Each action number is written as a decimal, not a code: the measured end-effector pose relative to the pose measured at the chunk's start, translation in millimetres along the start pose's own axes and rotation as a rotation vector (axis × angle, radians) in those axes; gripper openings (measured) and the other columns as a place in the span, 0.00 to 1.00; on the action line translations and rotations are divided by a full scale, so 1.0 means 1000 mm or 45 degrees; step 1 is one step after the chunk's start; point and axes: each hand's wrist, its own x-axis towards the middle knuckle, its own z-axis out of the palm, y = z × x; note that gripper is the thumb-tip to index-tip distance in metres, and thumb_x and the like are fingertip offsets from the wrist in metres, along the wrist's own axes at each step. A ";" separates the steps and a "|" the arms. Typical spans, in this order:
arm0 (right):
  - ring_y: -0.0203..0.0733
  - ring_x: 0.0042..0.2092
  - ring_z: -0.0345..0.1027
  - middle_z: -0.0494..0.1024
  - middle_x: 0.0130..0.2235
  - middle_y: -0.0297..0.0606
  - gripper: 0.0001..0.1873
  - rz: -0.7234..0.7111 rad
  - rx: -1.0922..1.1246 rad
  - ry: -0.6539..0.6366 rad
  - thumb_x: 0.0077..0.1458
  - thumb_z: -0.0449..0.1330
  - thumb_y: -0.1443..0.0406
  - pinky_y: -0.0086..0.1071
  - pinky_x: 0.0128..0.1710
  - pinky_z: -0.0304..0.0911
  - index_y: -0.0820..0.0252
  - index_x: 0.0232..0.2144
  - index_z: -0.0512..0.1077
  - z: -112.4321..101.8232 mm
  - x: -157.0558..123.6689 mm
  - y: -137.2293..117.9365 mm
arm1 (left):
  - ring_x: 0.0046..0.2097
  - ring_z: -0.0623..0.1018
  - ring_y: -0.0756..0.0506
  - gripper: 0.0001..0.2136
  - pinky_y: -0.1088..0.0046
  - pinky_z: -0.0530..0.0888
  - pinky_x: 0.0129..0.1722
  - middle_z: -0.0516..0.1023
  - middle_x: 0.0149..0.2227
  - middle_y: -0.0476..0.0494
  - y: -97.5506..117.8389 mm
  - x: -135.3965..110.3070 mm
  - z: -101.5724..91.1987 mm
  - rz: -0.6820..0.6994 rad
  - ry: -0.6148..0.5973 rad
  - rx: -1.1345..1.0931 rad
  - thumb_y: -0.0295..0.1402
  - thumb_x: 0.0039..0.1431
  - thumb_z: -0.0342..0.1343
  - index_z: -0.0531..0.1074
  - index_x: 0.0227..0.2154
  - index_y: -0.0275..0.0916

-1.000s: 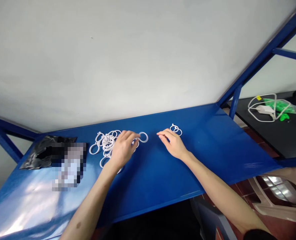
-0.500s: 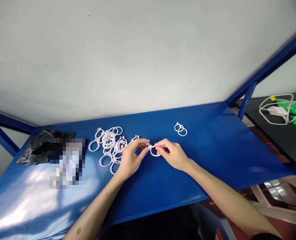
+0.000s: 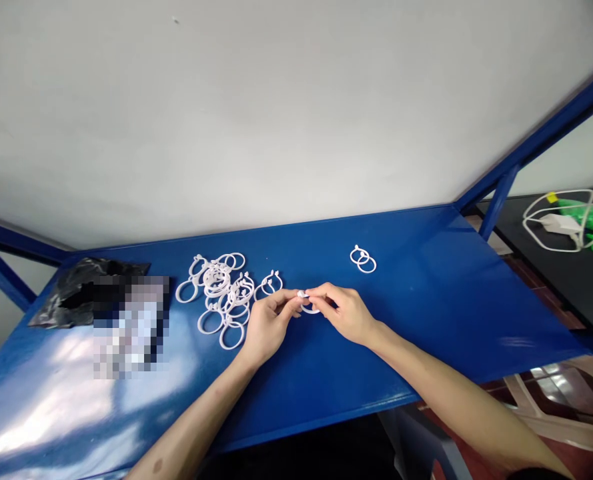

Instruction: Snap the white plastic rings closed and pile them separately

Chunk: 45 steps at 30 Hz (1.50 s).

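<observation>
Two bare arms reach in from the bottom over a shiny blue metal table (image 3: 426,320). The left hand (image 3: 267,325) and the right hand (image 3: 345,315) meet in the middle, with their fingertips almost touching. Both hands pinch one small white plastic ring (image 3: 310,309), one from each side, so the fingers are closed tight on it. The ring sits low over the table, partly hidden by the fingers. It is not clear whether it touches the table. Just past the left fingers lies a loose white ring with a little clasp (image 3: 269,285). Further left of those fingers is a messy pile of white plastic rings (image 3: 220,293). Past the right fingers, a bit away, lie two white rings joined together (image 3: 363,259). Far to the left of the fingers is a crumpled black plastic bag (image 3: 71,297). Far to the right, a looped white cable (image 3: 556,223) rests on a black table (image 3: 541,273). Behind everything is a plain white wall (image 3: 276,120).
</observation>
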 end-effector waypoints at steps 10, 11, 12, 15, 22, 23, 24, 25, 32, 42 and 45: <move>0.36 0.36 0.78 0.83 0.39 0.35 0.09 -0.140 0.052 -0.060 0.70 0.54 0.66 0.29 0.37 0.74 0.55 0.43 0.75 0.003 -0.004 -0.002 | 0.33 0.81 0.49 0.08 0.75 0.75 0.36 0.83 0.33 0.48 0.003 -0.010 -0.003 0.406 0.070 0.480 0.34 0.67 0.56 0.80 0.37 0.41; 0.36 0.36 0.79 0.83 0.38 0.35 0.09 -0.151 0.022 -0.049 0.70 0.54 0.66 0.29 0.38 0.74 0.55 0.44 0.75 0.002 -0.002 -0.001 | 0.34 0.81 0.49 0.08 0.75 0.75 0.36 0.83 0.34 0.47 0.004 -0.007 -0.007 0.486 0.036 0.539 0.34 0.68 0.55 0.80 0.38 0.41; 0.37 0.38 0.78 0.83 0.38 0.35 0.09 -0.159 -0.019 -0.033 0.70 0.54 0.66 0.30 0.39 0.74 0.55 0.44 0.75 0.000 -0.001 0.001 | 0.35 0.80 0.48 0.08 0.74 0.75 0.37 0.83 0.35 0.47 0.004 -0.003 -0.012 0.571 0.014 0.621 0.35 0.68 0.56 0.79 0.39 0.41; 0.39 0.42 0.77 0.81 0.41 0.38 0.09 -0.139 -0.249 0.122 0.69 0.56 0.65 0.33 0.42 0.73 0.55 0.43 0.76 -0.012 0.007 0.010 | 0.39 0.78 0.43 0.09 0.66 0.74 0.43 0.83 0.37 0.44 0.000 0.010 -0.030 0.786 0.124 1.019 0.37 0.67 0.57 0.79 0.43 0.40; 0.42 0.37 0.72 0.76 0.41 0.41 0.13 0.224 -0.600 0.602 0.67 0.56 0.60 0.38 0.39 0.72 0.56 0.43 0.80 -0.066 0.022 0.060 | 0.44 0.75 0.34 0.12 0.57 0.69 0.42 0.82 0.39 0.39 -0.018 0.023 -0.047 0.556 0.330 1.643 0.39 0.66 0.57 0.79 0.44 0.36; 0.44 0.37 0.72 0.77 0.41 0.42 0.14 0.274 -0.642 0.593 0.66 0.56 0.59 0.41 0.41 0.72 0.57 0.44 0.80 -0.071 0.022 0.066 | 0.44 0.75 0.34 0.12 0.58 0.68 0.42 0.82 0.39 0.39 -0.018 0.022 -0.047 0.527 0.330 1.664 0.39 0.67 0.56 0.79 0.43 0.37; 0.46 0.39 0.72 0.77 0.41 0.43 0.15 0.323 -0.689 0.577 0.66 0.56 0.59 0.43 0.43 0.71 0.57 0.44 0.80 -0.075 0.022 0.072 | 0.43 0.75 0.35 0.11 0.58 0.67 0.41 0.82 0.38 0.40 -0.018 0.022 -0.047 0.506 0.327 1.675 0.38 0.67 0.56 0.79 0.42 0.38; 0.48 0.41 0.71 0.77 0.40 0.44 0.16 0.370 -0.737 0.559 0.65 0.57 0.58 0.46 0.46 0.70 0.58 0.45 0.80 -0.078 0.021 0.076 | 0.43 0.75 0.35 0.11 0.58 0.66 0.41 0.82 0.37 0.41 -0.017 0.022 -0.047 0.489 0.321 1.682 0.38 0.68 0.55 0.79 0.41 0.39; 0.53 0.47 0.67 0.77 0.45 0.46 0.15 0.381 -0.858 0.609 0.63 0.58 0.58 0.48 0.50 0.66 0.58 0.45 0.79 -0.079 0.021 0.072 | 0.42 0.74 0.36 0.12 0.59 0.64 0.42 0.82 0.35 0.43 -0.009 0.019 -0.052 0.440 0.282 1.639 0.37 0.69 0.53 0.79 0.35 0.40; 0.47 0.46 0.69 0.77 0.41 0.42 0.10 -0.073 -0.681 0.308 0.67 0.57 0.63 0.44 0.50 0.69 0.56 0.44 0.78 -0.031 0.017 0.036 | 0.43 0.75 0.37 0.08 0.58 0.64 0.44 0.82 0.37 0.43 -0.009 0.017 -0.051 0.431 0.165 1.620 0.35 0.68 0.55 0.79 0.38 0.41; 0.43 0.44 0.73 0.77 0.44 0.41 0.11 -0.125 -0.477 0.086 0.68 0.57 0.62 0.40 0.47 0.71 0.56 0.48 0.76 -0.018 0.013 0.020 | 0.43 0.75 0.38 0.08 0.58 0.64 0.44 0.82 0.37 0.44 -0.006 0.015 -0.046 0.520 0.224 1.570 0.35 0.68 0.55 0.79 0.37 0.42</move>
